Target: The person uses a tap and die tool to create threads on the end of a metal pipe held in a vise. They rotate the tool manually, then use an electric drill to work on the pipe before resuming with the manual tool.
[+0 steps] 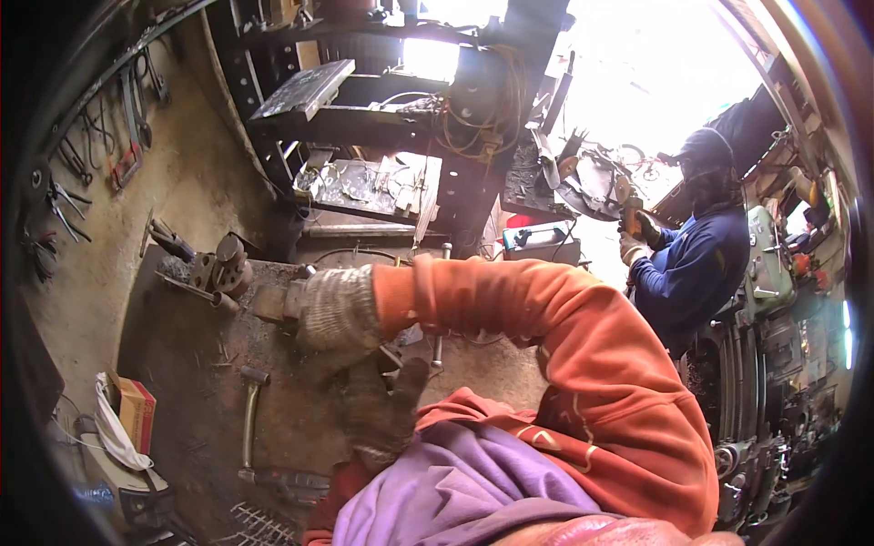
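My right arm, in an orange sleeve, reaches across to the left over the workbench [182, 355]. At its end, my right hand [339, 309] in a grey knitted glove lies against a blocky metal piece [270, 300]; its fingers are hidden behind the glove's back. Closer to my body is my left hand [382, 414] in a dark glove, dim and smeared by motion, so its grip is unclear. Beyond the metal piece stands a round metal fitting [232, 264] on the bench. A hammer [250, 423] lies on the bench left of my left hand.
A dark power tool [289, 482] and a wire grid [259, 523] lie at the near edge. A red-and-tan box [137, 414] stands at left. Pliers [68, 205] hang on the wall. At right, a co-worker [696, 237] in blue holds a power tool [628, 205].
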`<action>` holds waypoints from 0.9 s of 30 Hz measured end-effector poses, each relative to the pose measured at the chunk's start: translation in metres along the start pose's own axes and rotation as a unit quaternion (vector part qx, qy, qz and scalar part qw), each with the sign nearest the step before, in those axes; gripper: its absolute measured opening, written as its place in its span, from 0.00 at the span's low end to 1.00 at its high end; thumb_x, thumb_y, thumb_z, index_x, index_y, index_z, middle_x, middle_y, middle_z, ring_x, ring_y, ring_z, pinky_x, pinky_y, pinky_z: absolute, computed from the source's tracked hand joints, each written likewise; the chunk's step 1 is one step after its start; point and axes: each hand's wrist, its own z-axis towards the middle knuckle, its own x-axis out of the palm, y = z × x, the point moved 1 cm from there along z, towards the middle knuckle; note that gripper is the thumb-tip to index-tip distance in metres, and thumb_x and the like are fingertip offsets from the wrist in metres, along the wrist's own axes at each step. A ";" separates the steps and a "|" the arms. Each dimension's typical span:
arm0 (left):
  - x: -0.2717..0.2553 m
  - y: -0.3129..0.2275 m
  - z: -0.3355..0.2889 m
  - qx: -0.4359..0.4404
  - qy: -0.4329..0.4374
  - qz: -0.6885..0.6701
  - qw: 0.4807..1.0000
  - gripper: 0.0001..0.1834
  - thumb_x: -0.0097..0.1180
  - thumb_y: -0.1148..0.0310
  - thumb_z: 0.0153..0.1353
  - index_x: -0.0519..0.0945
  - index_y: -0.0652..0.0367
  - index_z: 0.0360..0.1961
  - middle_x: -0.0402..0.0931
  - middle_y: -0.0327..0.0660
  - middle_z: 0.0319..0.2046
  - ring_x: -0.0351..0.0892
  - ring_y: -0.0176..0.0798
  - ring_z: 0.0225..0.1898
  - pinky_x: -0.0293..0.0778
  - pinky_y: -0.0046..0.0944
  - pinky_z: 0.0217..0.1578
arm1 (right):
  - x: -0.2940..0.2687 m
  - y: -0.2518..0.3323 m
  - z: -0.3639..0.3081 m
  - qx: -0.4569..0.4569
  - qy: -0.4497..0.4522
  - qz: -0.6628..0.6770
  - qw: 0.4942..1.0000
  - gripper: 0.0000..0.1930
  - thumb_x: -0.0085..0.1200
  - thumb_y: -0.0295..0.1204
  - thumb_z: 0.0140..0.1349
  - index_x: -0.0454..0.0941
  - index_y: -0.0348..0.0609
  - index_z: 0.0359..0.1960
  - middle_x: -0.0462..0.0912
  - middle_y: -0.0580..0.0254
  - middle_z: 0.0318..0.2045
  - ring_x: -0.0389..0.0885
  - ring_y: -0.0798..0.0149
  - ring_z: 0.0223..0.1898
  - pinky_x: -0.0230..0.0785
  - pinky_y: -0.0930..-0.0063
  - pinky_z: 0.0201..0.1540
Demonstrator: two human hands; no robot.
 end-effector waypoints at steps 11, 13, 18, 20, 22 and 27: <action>-0.012 -0.038 0.027 0.158 0.133 0.104 0.973 0.21 0.62 0.59 0.60 0.80 0.58 0.51 0.82 0.50 0.41 0.81 0.57 0.43 0.75 0.51 0.47 | 0.009 0.012 -0.018 0.100 0.016 -0.066 0.993 0.14 0.61 0.41 0.59 0.89 0.44 0.28 0.87 0.51 0.25 0.88 0.46 0.32 0.80 0.52 0.34; -0.026 -0.026 0.034 0.144 0.163 0.115 0.969 0.23 0.63 0.60 0.56 0.81 0.59 0.51 0.82 0.49 0.40 0.81 0.53 0.42 0.75 0.49 0.46 | 0.025 0.007 -0.013 0.120 -0.076 -0.040 0.989 0.14 0.60 0.41 0.59 0.89 0.45 0.28 0.86 0.50 0.25 0.87 0.45 0.32 0.80 0.51 0.34; -0.022 -0.046 0.009 0.078 0.075 0.109 0.988 0.24 0.64 0.57 0.58 0.83 0.62 0.50 0.81 0.49 0.37 0.81 0.46 0.39 0.75 0.42 0.46 | -0.016 -0.007 -0.026 0.140 -0.075 0.132 0.978 0.18 0.59 0.44 0.63 0.85 0.47 0.47 0.88 0.48 0.37 0.87 0.42 0.43 0.79 0.51 0.46; -0.002 -0.050 -0.006 0.080 -0.010 0.077 0.994 0.23 0.64 0.57 0.59 0.83 0.62 0.50 0.81 0.49 0.37 0.81 0.46 0.40 0.75 0.42 0.46 | -0.025 -0.016 -0.027 0.103 -0.026 0.135 0.985 0.21 0.54 0.48 0.68 0.82 0.47 0.51 0.88 0.47 0.39 0.86 0.39 0.44 0.78 0.51 0.48; 0.021 -0.044 -0.006 0.068 -0.054 0.059 0.994 0.22 0.63 0.58 0.60 0.83 0.62 0.50 0.81 0.49 0.38 0.81 0.45 0.40 0.76 0.42 0.45 | -0.012 -0.025 -0.021 0.030 -0.081 0.082 0.993 0.23 0.56 0.50 0.67 0.80 0.46 0.52 0.87 0.46 0.35 0.86 0.39 0.40 0.79 0.49 0.40; 0.031 -0.030 0.014 0.040 -0.053 0.024 0.997 0.21 0.62 0.58 0.63 0.83 0.63 0.50 0.82 0.49 0.40 0.82 0.45 0.41 0.76 0.42 0.45 | 0.001 -0.044 -0.027 0.110 0.026 0.091 0.989 0.17 0.55 0.45 0.68 0.85 0.46 0.43 0.87 0.47 0.40 0.86 0.40 0.39 0.79 0.51 0.42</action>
